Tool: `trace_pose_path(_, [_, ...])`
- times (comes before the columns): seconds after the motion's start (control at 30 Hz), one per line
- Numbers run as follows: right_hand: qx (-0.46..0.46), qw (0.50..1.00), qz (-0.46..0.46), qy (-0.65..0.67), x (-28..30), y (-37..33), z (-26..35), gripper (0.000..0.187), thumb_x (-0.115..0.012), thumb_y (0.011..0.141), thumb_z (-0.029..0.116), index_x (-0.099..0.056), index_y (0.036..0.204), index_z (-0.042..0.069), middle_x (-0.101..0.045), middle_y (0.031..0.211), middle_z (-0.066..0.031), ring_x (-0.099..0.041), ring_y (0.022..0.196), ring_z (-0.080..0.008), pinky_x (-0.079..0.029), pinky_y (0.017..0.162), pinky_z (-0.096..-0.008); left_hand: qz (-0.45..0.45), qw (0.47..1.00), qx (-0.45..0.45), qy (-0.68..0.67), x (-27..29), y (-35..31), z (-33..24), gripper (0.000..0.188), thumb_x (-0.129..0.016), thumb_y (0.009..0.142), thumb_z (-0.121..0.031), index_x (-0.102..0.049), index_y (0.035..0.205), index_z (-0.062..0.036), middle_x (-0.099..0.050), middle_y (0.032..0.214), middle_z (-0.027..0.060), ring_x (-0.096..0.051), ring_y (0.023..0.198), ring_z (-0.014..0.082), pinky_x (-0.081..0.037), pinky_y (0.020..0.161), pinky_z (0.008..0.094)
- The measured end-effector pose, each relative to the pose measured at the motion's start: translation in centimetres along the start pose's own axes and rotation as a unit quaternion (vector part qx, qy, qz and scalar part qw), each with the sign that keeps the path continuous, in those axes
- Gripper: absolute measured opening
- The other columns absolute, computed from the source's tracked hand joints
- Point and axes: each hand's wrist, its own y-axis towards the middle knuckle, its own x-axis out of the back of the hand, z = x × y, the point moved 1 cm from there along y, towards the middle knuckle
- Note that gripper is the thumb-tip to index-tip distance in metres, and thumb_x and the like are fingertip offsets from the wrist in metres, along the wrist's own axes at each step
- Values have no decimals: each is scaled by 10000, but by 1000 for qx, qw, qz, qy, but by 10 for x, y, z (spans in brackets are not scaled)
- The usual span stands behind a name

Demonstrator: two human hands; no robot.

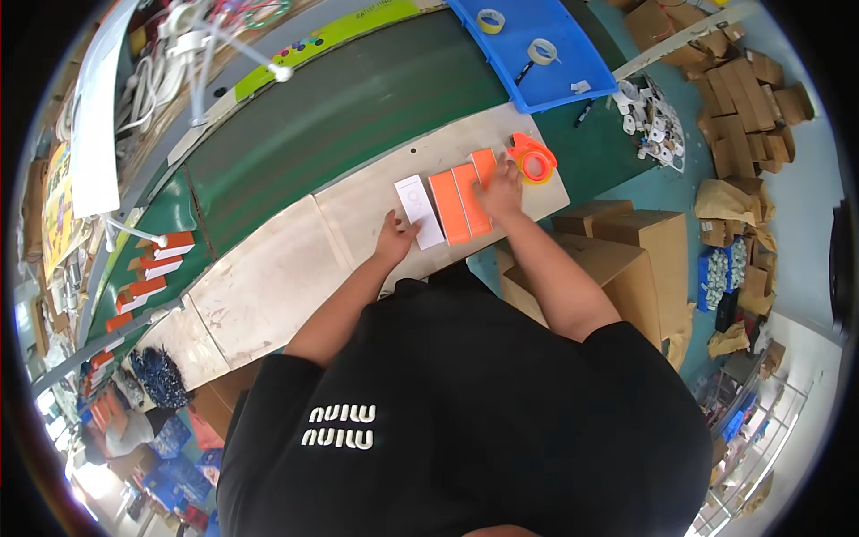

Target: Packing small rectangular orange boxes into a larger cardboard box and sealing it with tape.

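Note:
A slim white box (420, 211) lies on the pale worktop, a narrow gap from a row of orange boxes (461, 205) on its right. My left hand (396, 238) is at the white box's left edge, its thumb and fingers apart and the thumb near the box's lower part. Over the right end of the orange row rests my right hand (503, 191), fingers spread, partly covering the last box. Just beyond it sits an orange tape dispenser (535, 163) with a roll of tape.
A green conveyor belt (349, 98) runs behind the worktop (268, 277). At the far right of it stands a blue tray (555, 67) holding tape rolls. Cardboard cartons (617, 259) are to my right. Several orange-and-white boxes (161, 259) line the belt at left.

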Motion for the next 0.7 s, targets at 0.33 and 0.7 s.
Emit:
trace_pose_path(0.33, [-6,973,113,201,-21,-4,-75,817,-767,870,480,-460,1440,-19,-570,1351,-260,-532,1277,-438,-452,1086,-492,-38,983,-6,181,-39,22,-38,1011,-888,761,-434,-344,1414,114,-597,1316,289,-641,1163,410,-535,1001,422])
trace_pose_path(0.7, [51,956,136,256,-24,-23,-97,796,-790,849,456,-475,1441,29,-531,1370,-233,-500,1299,-414,-420,1112,-485,-59,984,-102,134,2,16,25,502,-603,1015,-128,-492,1503,-82,-670,1210,28,-622,1053,171,-530,942,341])
